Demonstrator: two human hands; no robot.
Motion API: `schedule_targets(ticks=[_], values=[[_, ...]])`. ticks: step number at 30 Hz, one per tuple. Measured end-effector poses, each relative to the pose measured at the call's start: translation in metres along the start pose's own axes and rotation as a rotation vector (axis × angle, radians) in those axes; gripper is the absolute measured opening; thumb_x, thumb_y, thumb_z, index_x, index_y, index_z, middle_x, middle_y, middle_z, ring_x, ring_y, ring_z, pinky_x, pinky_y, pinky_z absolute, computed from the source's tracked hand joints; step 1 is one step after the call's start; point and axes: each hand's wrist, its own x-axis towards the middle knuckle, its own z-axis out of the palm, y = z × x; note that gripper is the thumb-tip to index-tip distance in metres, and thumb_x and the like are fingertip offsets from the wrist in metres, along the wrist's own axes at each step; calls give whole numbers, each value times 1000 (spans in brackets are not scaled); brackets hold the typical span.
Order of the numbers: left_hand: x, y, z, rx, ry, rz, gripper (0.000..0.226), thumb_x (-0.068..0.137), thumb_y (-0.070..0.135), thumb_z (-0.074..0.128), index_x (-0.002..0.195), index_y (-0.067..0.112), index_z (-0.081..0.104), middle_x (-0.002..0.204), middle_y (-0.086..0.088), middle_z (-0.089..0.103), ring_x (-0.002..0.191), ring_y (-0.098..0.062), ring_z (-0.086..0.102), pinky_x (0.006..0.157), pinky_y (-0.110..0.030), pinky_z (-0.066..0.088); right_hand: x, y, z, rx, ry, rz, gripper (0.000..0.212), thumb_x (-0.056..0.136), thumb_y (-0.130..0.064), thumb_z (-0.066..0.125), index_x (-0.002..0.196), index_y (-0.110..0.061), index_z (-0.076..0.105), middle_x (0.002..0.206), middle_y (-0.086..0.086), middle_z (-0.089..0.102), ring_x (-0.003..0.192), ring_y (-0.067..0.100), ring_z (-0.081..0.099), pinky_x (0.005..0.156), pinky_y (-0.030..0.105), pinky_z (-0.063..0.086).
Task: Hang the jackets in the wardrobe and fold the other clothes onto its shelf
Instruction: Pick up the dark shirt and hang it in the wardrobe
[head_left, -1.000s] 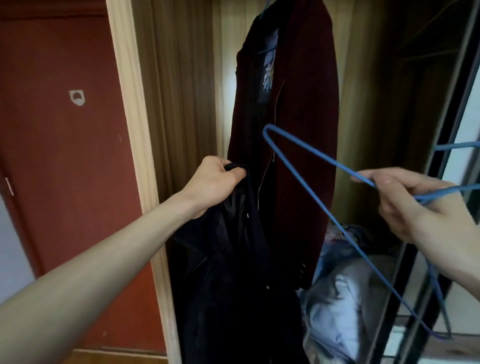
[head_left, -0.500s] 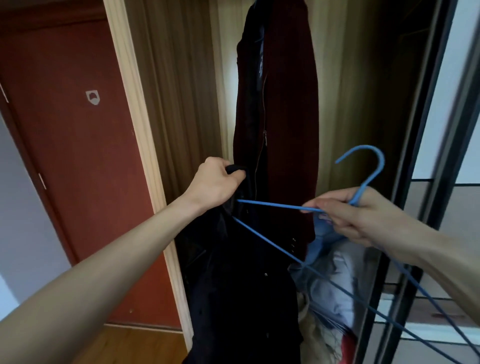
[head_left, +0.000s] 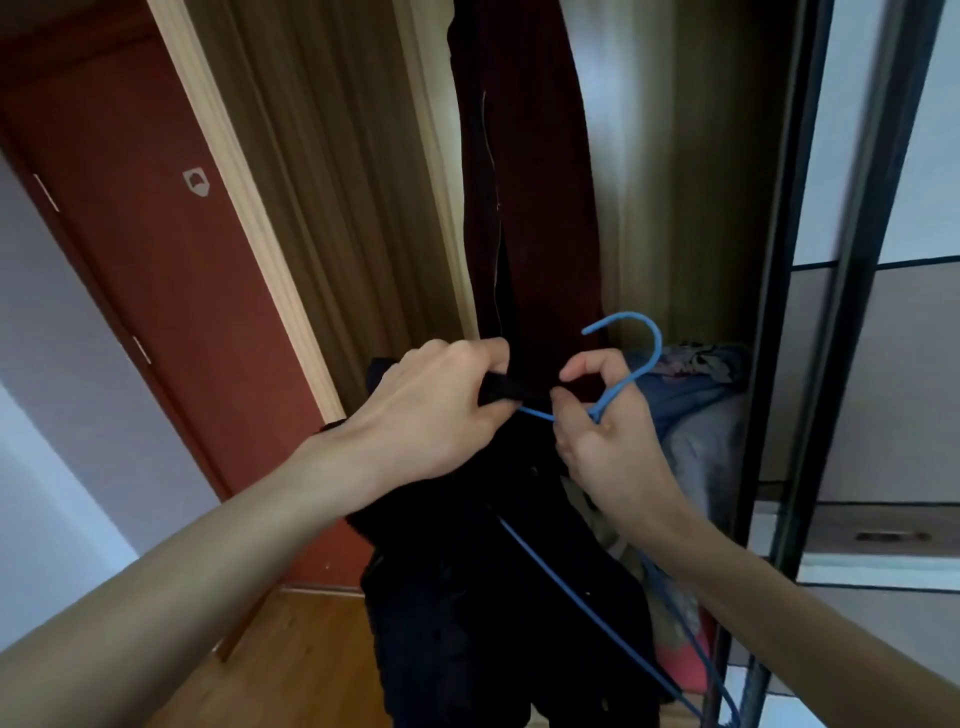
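Observation:
My left hand (head_left: 434, 410) grips the collar of a black jacket (head_left: 498, 613), which hangs down in front of the open wardrobe. Right beside it my right hand (head_left: 602, 431) holds a blue wire hanger (head_left: 631, 358) at the base of its hook. The hook points up. One hanger arm runs under the collar by my left fingers, and the others slant down to the lower right. A dark red jacket (head_left: 535, 208) hangs inside the wardrobe just behind both hands.
A pile of blue and grey clothes (head_left: 696, 415) lies on the wardrobe shelf at the right. The black sliding-door frame (head_left: 810, 312) stands further right, a red door (head_left: 156, 249) at the left, and wooden floor (head_left: 291, 670) below.
My right hand has brought the hanger left, up against my left hand and the black jacket's collar. The view has tilted further down.

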Motion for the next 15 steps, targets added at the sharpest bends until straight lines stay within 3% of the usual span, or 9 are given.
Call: schedule_targets(ticks=[2,4,6,7,9,11,12,15], values=[[-9,5,-9,-119,-115,-34,23,99,44,67,83,31,56,74,2,68,61,-5,63,53,-25,44,-4,1,-1,21,13,-16,31,106,-6,52,95,-36,50,51,-8,42,40,9,37,41,25,29],[-17,7,-22,-418,-282,-116,24,100,48,60,103,24,64,85,-9,72,69,-13,70,56,-29,51,-6,-1,-4,46,34,-30,33,105,-5,50,95,-36,50,52,-3,39,41,12,34,42,26,27],[-24,0,-27,-548,-214,-100,20,106,34,54,114,18,64,87,-8,72,76,-18,74,58,-34,56,-7,-5,-8,55,43,-62,31,105,-3,48,98,-33,49,51,-1,35,41,14,29,42,25,24],[-26,-7,-25,-396,-57,-6,18,108,30,51,116,20,64,89,-2,71,78,-13,71,61,-35,55,-7,-9,-10,52,41,-85,30,106,-2,47,99,-31,49,51,-1,34,40,13,28,42,25,23],[-26,-24,-19,159,227,199,25,109,34,44,124,24,63,109,9,64,96,-7,58,78,-34,51,-8,-18,-11,39,14,-132,27,106,-1,45,102,-27,47,49,-2,33,39,12,27,40,23,23],[-21,-35,-16,325,195,315,37,110,35,35,133,21,60,119,6,58,109,-14,53,98,-37,45,-8,-30,-11,41,-27,-165,25,106,1,44,103,-24,45,48,-3,33,38,10,28,39,23,25],[-19,-39,-15,305,144,327,39,111,35,30,131,20,60,114,5,59,105,-16,53,100,-39,44,-7,-35,-11,40,-48,-166,25,106,2,44,104,-22,44,47,-4,33,38,9,28,39,22,25],[-21,-47,-17,215,93,340,31,110,38,31,106,21,56,95,7,57,89,-14,52,86,-38,43,-7,-43,-11,27,-129,-145,22,107,3,45,104,-19,44,47,-6,32,38,8,26,39,22,24]])
